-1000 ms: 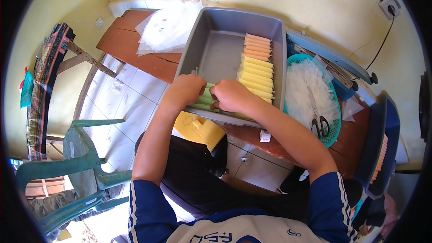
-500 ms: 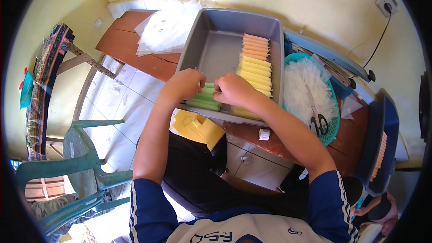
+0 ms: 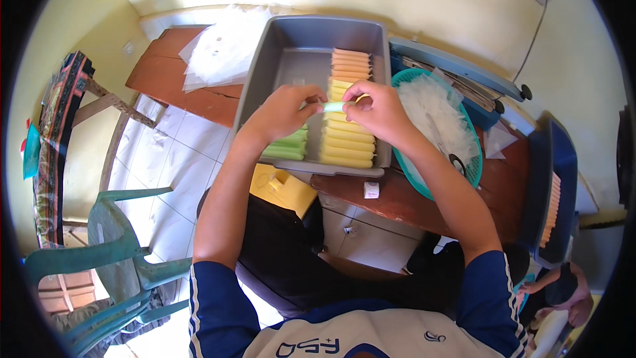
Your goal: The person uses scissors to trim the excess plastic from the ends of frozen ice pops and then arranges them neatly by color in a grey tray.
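Above the grey plastic bin (image 3: 260, 69), a slim pale green ice pop (image 3: 334, 107) in a clear sleeve is stretched level between my two hands. My left hand (image 3: 289, 111) pinches one end of it, and the fingers of my right hand (image 3: 376, 110) are closed on the other. Inside the bin, below my left wrist, several green ice pops (image 3: 288, 146) lie side by side. A column of yellow ice pops (image 3: 348, 146) runs along the bin's right half, with orange ones (image 3: 351, 63) at its far end. My hands hide part of that column.
Right of the bin, a turquoise basket (image 3: 478, 159) holds clear plastic sleeves and black-handled scissors (image 3: 457, 164). Behind it sits a blue sealing machine (image 3: 457, 66). Plastic sheets (image 3: 225, 50) lie on the brown bench (image 3: 162, 66). A dark blue bin (image 3: 563, 159) is far right, a green chair (image 3: 119, 245) left.
Both hands have risen from the green ice pops and shifted right, bringing one green ice pop up between them. The view has turned slightly, so the bin appears further left.
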Demonstrator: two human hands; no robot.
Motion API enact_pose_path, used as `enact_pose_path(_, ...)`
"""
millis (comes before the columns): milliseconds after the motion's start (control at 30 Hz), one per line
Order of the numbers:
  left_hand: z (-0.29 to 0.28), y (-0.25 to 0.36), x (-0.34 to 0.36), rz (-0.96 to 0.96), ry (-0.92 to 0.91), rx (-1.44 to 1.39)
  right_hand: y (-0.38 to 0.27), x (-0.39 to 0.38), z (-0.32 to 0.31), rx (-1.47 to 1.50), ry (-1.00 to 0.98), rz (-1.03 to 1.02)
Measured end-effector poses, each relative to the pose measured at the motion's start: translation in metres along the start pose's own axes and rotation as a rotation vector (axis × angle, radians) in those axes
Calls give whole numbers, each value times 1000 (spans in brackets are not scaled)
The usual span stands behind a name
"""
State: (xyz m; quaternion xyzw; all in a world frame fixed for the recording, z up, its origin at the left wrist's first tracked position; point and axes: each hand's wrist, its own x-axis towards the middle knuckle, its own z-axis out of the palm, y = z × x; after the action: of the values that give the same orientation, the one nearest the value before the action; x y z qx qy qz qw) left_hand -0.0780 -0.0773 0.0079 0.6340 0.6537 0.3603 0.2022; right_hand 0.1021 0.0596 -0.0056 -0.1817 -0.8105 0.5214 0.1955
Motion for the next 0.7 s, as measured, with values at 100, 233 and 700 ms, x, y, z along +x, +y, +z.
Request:
enact_pose_path(100,20,22,15,148,113,89,-4,-23,-25,8,102,-31)
enact_pose_path(233,62,54,33,236,366,175,-6,-59,-56,130,267,-52)
enact_pose_path(700,150,106,50,-169,91,-724,17,-165,-98,309,324,-90)
